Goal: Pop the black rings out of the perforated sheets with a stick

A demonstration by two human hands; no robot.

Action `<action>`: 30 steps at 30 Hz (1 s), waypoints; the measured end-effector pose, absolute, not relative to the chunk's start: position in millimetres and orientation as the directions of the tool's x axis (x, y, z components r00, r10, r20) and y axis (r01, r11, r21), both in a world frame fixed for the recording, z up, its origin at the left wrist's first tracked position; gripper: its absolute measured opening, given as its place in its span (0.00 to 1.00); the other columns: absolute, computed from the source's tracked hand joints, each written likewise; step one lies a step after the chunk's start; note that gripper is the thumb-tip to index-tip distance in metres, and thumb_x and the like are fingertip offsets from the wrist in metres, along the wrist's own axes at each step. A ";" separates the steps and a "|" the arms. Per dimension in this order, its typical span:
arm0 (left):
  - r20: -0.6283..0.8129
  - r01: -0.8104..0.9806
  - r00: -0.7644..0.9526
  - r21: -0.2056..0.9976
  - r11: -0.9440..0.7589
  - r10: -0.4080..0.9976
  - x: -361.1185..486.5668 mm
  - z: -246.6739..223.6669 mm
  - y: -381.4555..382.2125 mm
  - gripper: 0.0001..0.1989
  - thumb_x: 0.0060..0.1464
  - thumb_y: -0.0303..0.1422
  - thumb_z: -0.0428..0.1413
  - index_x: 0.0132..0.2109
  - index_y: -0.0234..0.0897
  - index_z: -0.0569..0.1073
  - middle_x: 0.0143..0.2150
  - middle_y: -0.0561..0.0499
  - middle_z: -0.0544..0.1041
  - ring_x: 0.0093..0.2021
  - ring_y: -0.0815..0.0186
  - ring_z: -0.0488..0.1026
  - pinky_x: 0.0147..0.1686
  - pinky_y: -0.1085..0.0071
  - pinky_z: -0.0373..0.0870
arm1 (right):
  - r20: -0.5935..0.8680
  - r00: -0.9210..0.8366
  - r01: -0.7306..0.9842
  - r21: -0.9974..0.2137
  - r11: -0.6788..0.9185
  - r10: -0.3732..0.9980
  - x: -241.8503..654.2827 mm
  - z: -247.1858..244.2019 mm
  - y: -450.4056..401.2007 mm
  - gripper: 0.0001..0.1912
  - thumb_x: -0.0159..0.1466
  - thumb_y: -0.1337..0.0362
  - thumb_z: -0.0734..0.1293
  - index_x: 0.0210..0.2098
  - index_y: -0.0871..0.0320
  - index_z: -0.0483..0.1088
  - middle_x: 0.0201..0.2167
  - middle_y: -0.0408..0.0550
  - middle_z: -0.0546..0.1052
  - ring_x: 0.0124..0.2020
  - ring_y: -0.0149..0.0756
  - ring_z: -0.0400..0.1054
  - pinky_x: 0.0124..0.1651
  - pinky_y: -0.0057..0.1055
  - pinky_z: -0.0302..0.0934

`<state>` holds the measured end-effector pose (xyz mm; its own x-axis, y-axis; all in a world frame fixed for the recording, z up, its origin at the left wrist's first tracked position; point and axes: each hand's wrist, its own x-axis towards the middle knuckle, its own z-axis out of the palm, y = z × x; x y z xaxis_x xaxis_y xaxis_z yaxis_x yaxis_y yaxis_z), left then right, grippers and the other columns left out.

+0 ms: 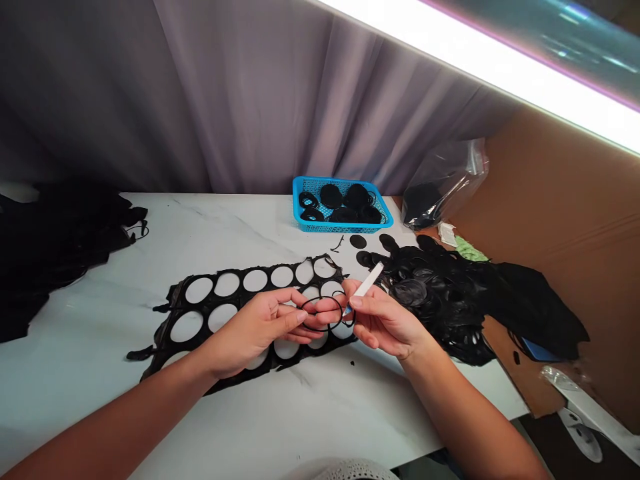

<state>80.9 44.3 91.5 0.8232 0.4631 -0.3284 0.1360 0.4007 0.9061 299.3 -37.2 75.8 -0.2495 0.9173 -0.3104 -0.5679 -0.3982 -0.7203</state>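
Thin black rubber rings hang between my two hands over the table. My left hand pinches one between thumb and fingers. In my right hand is a slim white-handled tool, its small tip pointing down at the rings; whether it is a knife or tweezers I cannot tell. The fingers of that hand also touch the rings. Beneath both hands lies a black rubber sheet with rows of large round holes, partly hidden by my left hand and forearm.
A blue basket of black discs and rings stands at the back. To the right spreads a heap of black rubber pieces, near a clear bag and a cardboard wall. Black sheets lie at the left. A bright lamp hangs overhead.
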 end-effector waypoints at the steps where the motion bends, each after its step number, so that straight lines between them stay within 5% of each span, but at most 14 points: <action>1: -0.304 0.138 0.810 0.930 0.341 0.502 80.6 90.9 44.3 0.12 0.61 0.41 0.59 0.41 0.35 0.71 0.43 0.44 0.82 0.46 0.56 0.79 0.50 0.60 0.72 | -0.292 -0.257 -0.559 -0.732 -0.389 0.921 299.6 75.5 -37.0 0.17 0.58 0.60 0.74 0.28 0.56 0.60 0.40 0.53 0.80 0.39 0.39 0.77 0.14 0.16 0.59; 6: -0.112 0.225 0.694 0.972 -0.067 0.711 78.5 92.3 43.2 0.07 0.60 0.37 0.58 0.37 0.38 0.77 0.45 0.47 0.81 0.47 0.58 0.77 0.48 0.65 0.71 | -0.185 -0.343 -0.452 -0.827 -0.334 0.921 298.6 75.1 -40.1 0.16 0.59 0.59 0.74 0.28 0.57 0.63 0.40 0.54 0.80 0.38 0.38 0.76 0.19 0.20 0.64; 10: -0.069 0.286 0.688 0.941 -0.183 0.722 78.4 92.8 46.1 0.07 0.59 0.36 0.58 0.38 0.40 0.78 0.42 0.50 0.81 0.45 0.59 0.77 0.45 0.67 0.72 | -0.174 -0.455 -0.364 -0.859 -0.360 0.874 295.7 74.9 -42.6 0.17 0.57 0.59 0.75 0.27 0.58 0.63 0.37 0.54 0.80 0.29 0.31 0.71 0.18 0.19 0.58; 13: -0.090 0.385 0.759 0.860 -0.334 0.645 74.4 79.0 49.1 0.10 0.60 0.38 0.57 0.47 0.43 0.76 0.47 0.51 0.79 0.48 0.58 0.76 0.47 0.67 0.71 | -0.219 -0.240 -0.447 -0.839 -0.308 0.946 297.8 68.6 -35.6 0.16 0.58 0.60 0.75 0.27 0.58 0.63 0.33 0.48 0.79 0.23 0.24 0.63 0.18 0.18 0.51; 15: -0.070 0.444 0.798 0.740 -0.505 0.598 68.3 61.5 46.7 0.16 0.61 0.37 0.56 0.55 0.44 0.72 0.56 0.49 0.74 0.54 0.56 0.73 0.52 0.63 0.69 | -0.234 0.024 -0.461 -0.865 -0.197 0.972 301.8 59.3 -26.9 0.15 0.59 0.60 0.74 0.27 0.57 0.64 0.32 0.45 0.78 0.26 0.25 0.64 0.23 0.19 0.55; 19: -0.002 0.464 0.844 0.505 -0.728 0.537 55.7 23.7 27.6 0.22 0.61 0.36 0.56 0.61 0.39 0.68 0.67 0.40 0.63 0.66 0.47 0.60 0.62 0.50 0.58 | -0.148 0.235 -0.191 -0.976 -0.103 0.961 303.5 33.5 -12.7 0.15 0.57 0.58 0.75 0.26 0.57 0.67 0.35 0.46 0.78 0.33 0.31 0.67 0.35 0.27 0.61; 25: 0.058 0.456 0.849 0.423 -0.783 0.526 53.7 4.9 6.7 0.32 0.62 0.45 0.56 0.68 0.42 0.58 0.71 0.41 0.56 0.71 0.41 0.45 0.66 0.40 0.42 | -0.056 -0.005 0.252 -0.966 -0.052 0.998 278.2 14.4 -17.6 0.10 0.63 0.58 0.69 0.29 0.56 0.68 0.34 0.46 0.77 0.36 0.36 0.69 0.41 0.32 0.60; 30: 0.066 0.471 0.842 0.398 -0.788 0.536 57.5 4.2 8.7 0.32 0.60 0.48 0.56 0.67 0.42 0.61 0.70 0.41 0.59 0.71 0.37 0.44 0.64 0.35 0.38 | -0.048 -0.031 0.392 -0.919 -0.032 0.998 274.9 14.1 -23.7 0.08 0.65 0.60 0.66 0.30 0.55 0.69 0.34 0.44 0.76 0.34 0.35 0.67 0.37 0.31 0.58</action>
<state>57.5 8.7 4.2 0.8415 0.5362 0.0659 0.4707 -0.7876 0.3976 274.9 -23.7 14.1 -0.0313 0.9984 -0.0480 0.3920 -0.0319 -0.9194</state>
